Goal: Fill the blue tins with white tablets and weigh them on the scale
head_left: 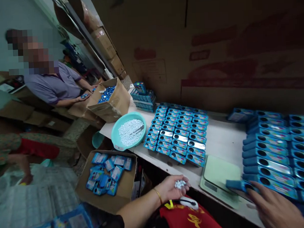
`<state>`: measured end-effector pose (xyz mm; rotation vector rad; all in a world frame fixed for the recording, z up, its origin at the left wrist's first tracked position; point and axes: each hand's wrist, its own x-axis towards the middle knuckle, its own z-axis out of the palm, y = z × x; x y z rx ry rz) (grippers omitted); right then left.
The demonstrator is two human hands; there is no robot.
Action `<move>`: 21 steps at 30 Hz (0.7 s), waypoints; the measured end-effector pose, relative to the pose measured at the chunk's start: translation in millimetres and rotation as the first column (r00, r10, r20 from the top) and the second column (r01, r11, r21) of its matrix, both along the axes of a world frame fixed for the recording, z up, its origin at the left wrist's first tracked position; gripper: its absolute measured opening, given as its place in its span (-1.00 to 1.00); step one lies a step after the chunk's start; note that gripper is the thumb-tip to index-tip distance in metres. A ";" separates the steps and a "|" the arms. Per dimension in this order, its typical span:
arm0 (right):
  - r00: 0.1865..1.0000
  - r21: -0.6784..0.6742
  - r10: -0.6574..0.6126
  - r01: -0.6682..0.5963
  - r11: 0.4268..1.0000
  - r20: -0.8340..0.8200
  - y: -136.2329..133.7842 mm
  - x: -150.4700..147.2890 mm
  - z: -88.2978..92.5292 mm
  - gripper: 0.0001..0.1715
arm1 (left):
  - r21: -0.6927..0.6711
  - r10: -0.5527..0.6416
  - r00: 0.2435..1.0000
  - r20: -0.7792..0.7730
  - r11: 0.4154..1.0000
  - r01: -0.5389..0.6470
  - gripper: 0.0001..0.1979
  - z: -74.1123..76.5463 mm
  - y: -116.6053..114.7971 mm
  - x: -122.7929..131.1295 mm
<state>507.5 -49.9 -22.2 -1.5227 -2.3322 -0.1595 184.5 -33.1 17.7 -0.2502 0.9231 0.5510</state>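
My left hand (170,188) is turned palm up with its fingers curled, cupping a small heap of pale white pellets (180,184). It is held in front of the table's near edge, left of a pale green weighing scale (221,173). My right hand (274,204) grips a small blue box (237,185) over the right side of the scale; the hand is slightly blurred. More blue boxes with dark round holes stand in stacked rows (267,156) beside my right hand. Another block of blue boxes (178,134) is lined up left of the scale.
A turquoise basin (113,136) of pale pellets, with a metal utensil in it, stands on the white table (219,134). Below is a carton (81,192) of blue boxes. One person (57,84) handles items by another carton (118,102); a second person's arm (22,166) shows at left.
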 end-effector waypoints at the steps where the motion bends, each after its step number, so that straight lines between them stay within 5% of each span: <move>1: 0.997 -0.003 0.043 -0.043 0.999 0.060 5.6 -12.8 5.6 -0.65 | 0.012 0.002 1.000 0.014 1.000 -0.002 -0.82 0.5 -1.0 2.4; 6: 0.985 0.038 0.091 -0.098 0.994 0.149 25.8 -49.6 8.4 -0.56 | 0.038 0.015 0.996 0.084 0.999 -0.018 -0.86 7.0 -1.9 9.4; 12: 0.926 0.083 0.365 -0.358 0.930 -0.096 9.7 -116.1 24.6 -0.68 | 0.025 -0.018 0.992 0.121 1.000 0.015 -0.83 -0.2 2.2 17.9; 15: 0.888 0.074 0.416 -0.409 0.909 -0.197 0.0 -154.2 33.0 -0.64 | -0.079 -0.050 0.994 0.092 0.995 0.057 -0.64 -10.9 3.8 26.4; 21: 0.847 0.029 0.455 -0.466 0.884 -0.276 3.5 -149.9 17.6 -0.68 | -0.062 0.102 0.969 0.227 0.994 -0.090 -0.67 -11.4 0.7 35.5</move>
